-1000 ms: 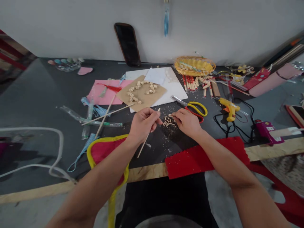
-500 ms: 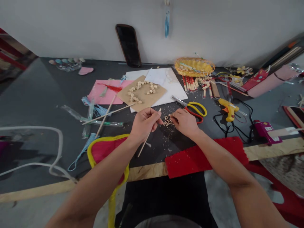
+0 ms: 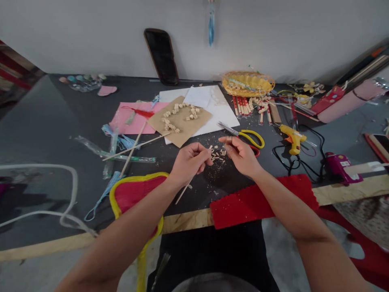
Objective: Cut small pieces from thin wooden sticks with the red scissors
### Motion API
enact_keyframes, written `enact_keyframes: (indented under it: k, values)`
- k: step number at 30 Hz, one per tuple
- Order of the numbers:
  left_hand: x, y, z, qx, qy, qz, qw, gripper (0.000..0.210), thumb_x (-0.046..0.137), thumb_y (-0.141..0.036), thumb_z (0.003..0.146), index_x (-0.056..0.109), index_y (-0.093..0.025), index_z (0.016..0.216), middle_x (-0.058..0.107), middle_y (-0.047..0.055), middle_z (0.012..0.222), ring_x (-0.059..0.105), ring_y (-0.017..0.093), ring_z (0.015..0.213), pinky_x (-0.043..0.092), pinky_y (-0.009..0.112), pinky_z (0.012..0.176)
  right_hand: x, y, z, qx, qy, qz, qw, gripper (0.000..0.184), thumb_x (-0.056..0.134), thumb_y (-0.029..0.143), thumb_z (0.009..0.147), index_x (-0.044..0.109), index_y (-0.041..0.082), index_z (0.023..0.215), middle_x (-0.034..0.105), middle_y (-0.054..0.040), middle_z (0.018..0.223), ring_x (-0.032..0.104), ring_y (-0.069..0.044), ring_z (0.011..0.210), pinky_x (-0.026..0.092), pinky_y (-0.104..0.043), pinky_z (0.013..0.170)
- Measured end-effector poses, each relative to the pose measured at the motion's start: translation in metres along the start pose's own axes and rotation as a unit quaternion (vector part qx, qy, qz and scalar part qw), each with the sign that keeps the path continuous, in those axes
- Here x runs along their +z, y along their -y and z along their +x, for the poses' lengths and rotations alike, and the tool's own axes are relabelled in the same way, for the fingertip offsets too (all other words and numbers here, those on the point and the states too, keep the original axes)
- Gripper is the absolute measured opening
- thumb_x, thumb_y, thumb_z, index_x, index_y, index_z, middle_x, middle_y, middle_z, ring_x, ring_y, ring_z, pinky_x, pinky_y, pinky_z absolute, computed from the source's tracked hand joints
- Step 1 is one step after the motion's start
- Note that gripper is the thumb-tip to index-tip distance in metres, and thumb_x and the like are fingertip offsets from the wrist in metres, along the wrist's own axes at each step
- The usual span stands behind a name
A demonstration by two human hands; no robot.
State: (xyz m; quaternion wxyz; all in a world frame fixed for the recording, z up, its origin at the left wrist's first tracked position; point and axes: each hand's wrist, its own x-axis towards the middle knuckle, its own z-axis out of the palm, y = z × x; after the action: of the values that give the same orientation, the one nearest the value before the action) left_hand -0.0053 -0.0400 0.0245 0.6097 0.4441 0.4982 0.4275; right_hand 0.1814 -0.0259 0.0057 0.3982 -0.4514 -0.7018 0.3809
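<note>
1. Stick [image 3: 182, 194], thin and pale, sits well to the lower left of the scissors [image 3: 240, 133]; the left hand [image 3: 193, 163] pinches it, fingers closed.
2. It looks light, stiff and easily snapped: best gripped close to whichever end takes force.
3. Wooden bits [image 3: 216, 155], just lower left of the scissors, should suit fingertips.
4. Right hand [image 3: 240, 157], beside the scissors: index finger extended; whether it grips anything, I cannot tell.

A pale grey wall [image 3: 106, 36] backs a dark tabletop [image 3: 57, 125] above grey floor [image 3: 45, 269].
</note>
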Motion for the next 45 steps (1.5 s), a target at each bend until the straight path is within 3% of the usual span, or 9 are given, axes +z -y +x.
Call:
enact_keyframes:
  k: [4,8,14,24,45]
  values:
    - [0.002,0.003,-0.001,-0.014,0.015,0.012,1.000,0.024,0.069,-0.030,0.076,0.052,-0.016,0.066,0.064,0.000,0.053,0.041,0.002,0.033,0.027,0.015,0.032,-0.001,0.001,-0.001,0.051,0.031,0.075,0.995,0.018,0.046,0.029,0.094,0.062,0.021,0.099,0.057,0.0006,0.077,0.051,-0.011,0.063,0.044,-0.029,0.065]
    - [0.003,0.005,-0.001,-0.017,0.022,0.017,0.999,0.024,0.068,-0.030,0.076,0.052,-0.016,0.066,0.064,0.000,0.053,0.040,0.002,0.033,0.027,0.014,0.032,0.003,0.003,-0.003,0.081,0.021,0.176,0.981,0.012,0.057,0.030,0.088,0.060,0.020,0.095,0.057,0.0022,0.078,0.052,-0.010,0.063,0.045,-0.027,0.064]
    - [0.005,0.006,-0.003,-0.027,0.038,0.019,0.999,0.025,0.069,-0.032,0.076,0.053,-0.016,0.067,0.064,-0.001,0.053,0.041,0.003,0.033,0.026,0.014,0.032,0.009,0.005,-0.004,0.102,0.035,0.217,0.970,0.020,0.065,0.035,0.082,0.058,0.021,0.093,0.060,0.0014,0.082,0.053,-0.009,0.063,0.047,-0.025,0.059]
    - [0.004,0.008,-0.004,-0.034,0.078,0.029,0.996,0.024,0.068,-0.031,0.078,0.053,-0.016,0.069,0.065,-0.001,0.054,0.041,0.002,0.034,0.027,0.013,0.032,0.012,0.007,-0.007,0.085,0.042,0.200,0.975,0.018,0.065,0.030,0.083,0.058,0.019,0.095,0.060,0.0005,0.084,0.056,-0.009,0.070,0.049,-0.023,0.061]
    - [0.004,0.010,-0.005,-0.029,0.084,0.039,0.995,0.020,0.064,-0.029,0.081,0.053,-0.015,0.070,0.065,-0.001,0.055,0.042,0.002,0.034,0.027,0.012,0.033,0.005,0.011,-0.006,0.087,0.045,0.177,0.979,0.016,0.067,0.030,0.081,0.063,0.018,0.090,0.065,-0.0002,0.082,0.055,-0.008,0.060,0.048,-0.025,0.059]
